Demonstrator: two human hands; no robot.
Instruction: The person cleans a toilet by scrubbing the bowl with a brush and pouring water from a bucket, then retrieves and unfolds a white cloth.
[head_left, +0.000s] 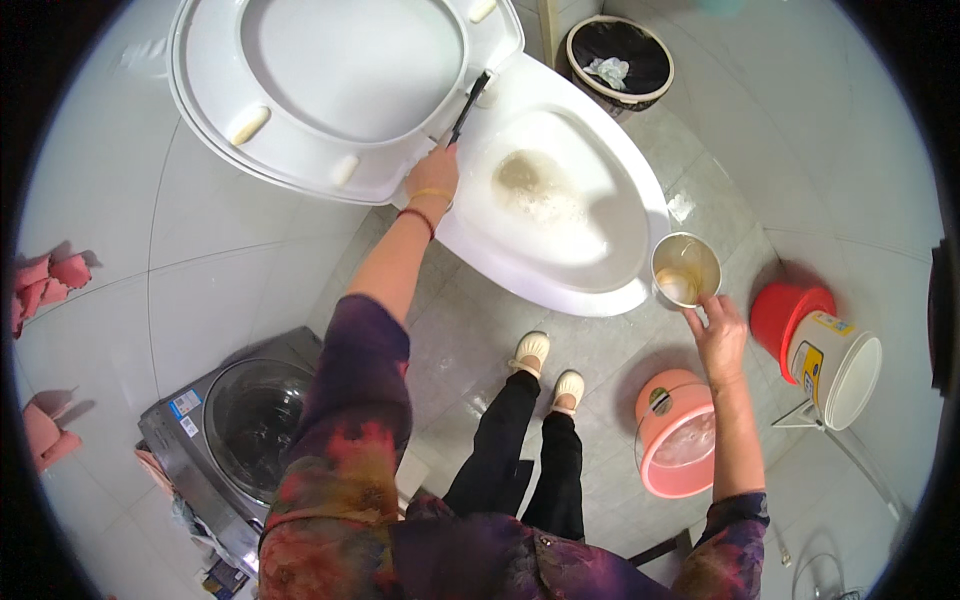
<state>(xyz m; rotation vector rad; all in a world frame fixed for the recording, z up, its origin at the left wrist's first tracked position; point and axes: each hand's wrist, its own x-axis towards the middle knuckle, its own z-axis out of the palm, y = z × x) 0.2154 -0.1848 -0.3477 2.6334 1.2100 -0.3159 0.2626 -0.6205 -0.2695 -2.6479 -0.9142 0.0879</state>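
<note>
Before me is a white toilet bowl (555, 202) with cloudy, foamy water at its bottom; the seat and lid (352, 67) are raised. My left hand (435, 176) grips a black-handled brush (469, 109), its far end at the rear rim near the seat hinge. With my right hand (720, 337) I hold a metal cup (686, 266) by its rim, beside the front of the bowl; a little yellowish liquid seems to lie inside it.
A lined waste bin (621, 60) stands behind the toilet. To the right are a pink bucket of foamy water (675, 435), a red bucket (787, 322) and a white plastic tub (832, 367). A washing machine (217, 442) is at the left, a floor squeegee (855, 450) at the right.
</note>
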